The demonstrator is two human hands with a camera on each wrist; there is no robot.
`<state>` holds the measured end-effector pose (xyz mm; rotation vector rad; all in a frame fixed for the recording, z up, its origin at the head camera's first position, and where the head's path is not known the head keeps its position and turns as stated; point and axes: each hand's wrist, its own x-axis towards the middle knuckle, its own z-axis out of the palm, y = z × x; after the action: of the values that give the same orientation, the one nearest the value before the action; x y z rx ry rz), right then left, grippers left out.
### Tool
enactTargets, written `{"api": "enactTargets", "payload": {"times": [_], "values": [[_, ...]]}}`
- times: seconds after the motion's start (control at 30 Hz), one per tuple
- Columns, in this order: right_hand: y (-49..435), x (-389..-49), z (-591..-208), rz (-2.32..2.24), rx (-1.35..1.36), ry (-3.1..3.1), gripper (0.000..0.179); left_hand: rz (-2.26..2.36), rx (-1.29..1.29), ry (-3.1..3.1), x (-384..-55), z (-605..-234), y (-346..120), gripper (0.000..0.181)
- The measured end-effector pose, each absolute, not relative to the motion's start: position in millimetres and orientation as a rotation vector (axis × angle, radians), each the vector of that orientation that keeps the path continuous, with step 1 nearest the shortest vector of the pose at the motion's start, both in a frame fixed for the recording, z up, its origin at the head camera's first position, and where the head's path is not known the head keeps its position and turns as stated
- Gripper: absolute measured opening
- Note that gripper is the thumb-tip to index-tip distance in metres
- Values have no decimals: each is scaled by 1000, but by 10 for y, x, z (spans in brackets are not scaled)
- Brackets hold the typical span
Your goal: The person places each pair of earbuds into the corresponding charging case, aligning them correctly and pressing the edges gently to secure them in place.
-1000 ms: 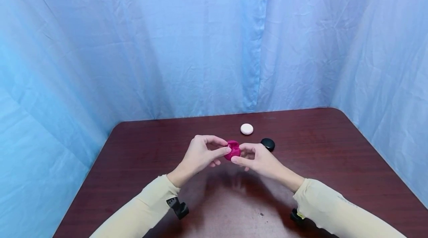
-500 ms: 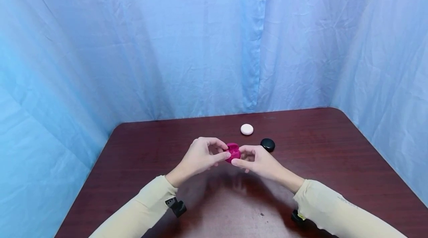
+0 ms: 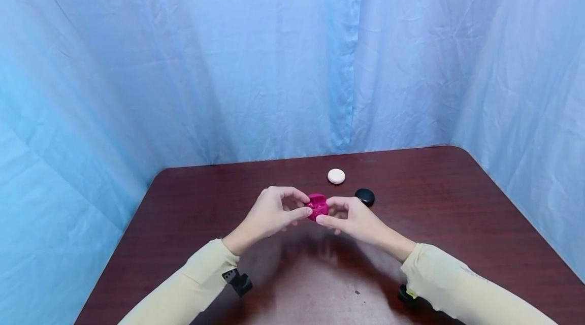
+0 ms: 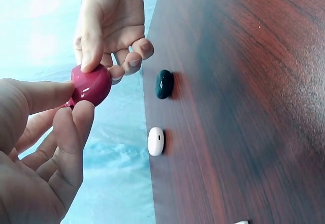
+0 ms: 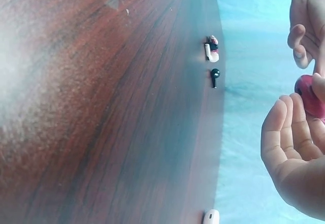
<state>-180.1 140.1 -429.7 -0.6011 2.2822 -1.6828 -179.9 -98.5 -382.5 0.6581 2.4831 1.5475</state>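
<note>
A magenta earbud charging case is held up over the table with its lid raised. My right hand grips its right side, thumb in front and fingers behind. My left hand pinches the left side, its thumb at the front rim and a forefinger by the lid; I cannot tell whether an earbud is between those fingertips. In the left wrist view, the glossy rounded shell of the case shows between both thumbs. The right wrist view cuts the case off at the edge.
Beyond the hands, a white rounded case and a black one lie on the dark red-brown table. Several loose earbuds, white and dark, lie near a table edge, beside a black earbud. Blue curtains surround the table.
Both hands keep hold of the magenta case, which dips slightly and then rises a little. The left fingers shift slightly at its left side. The white and black cases stay put.
</note>
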Motion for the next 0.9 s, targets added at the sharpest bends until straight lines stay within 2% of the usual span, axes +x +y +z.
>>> {"api": "enactTargets", "payload": {"times": [0.27, 0.53, 0.9], "values": [[1430, -1791, -4276, -1677, -597, 2290, 33, 1436, 685, 2555, -1835, -3839, -1163, 18], [1436, -1774, -4273, -1677, -595, 2275, 33, 903, 797, 2831, -1840, -4050, -1484, 24], [1453, -1781, -4302, -1679, -613, 2264, 33, 547, 692, 2993, -1858, -4366, -1741, 26]]}}
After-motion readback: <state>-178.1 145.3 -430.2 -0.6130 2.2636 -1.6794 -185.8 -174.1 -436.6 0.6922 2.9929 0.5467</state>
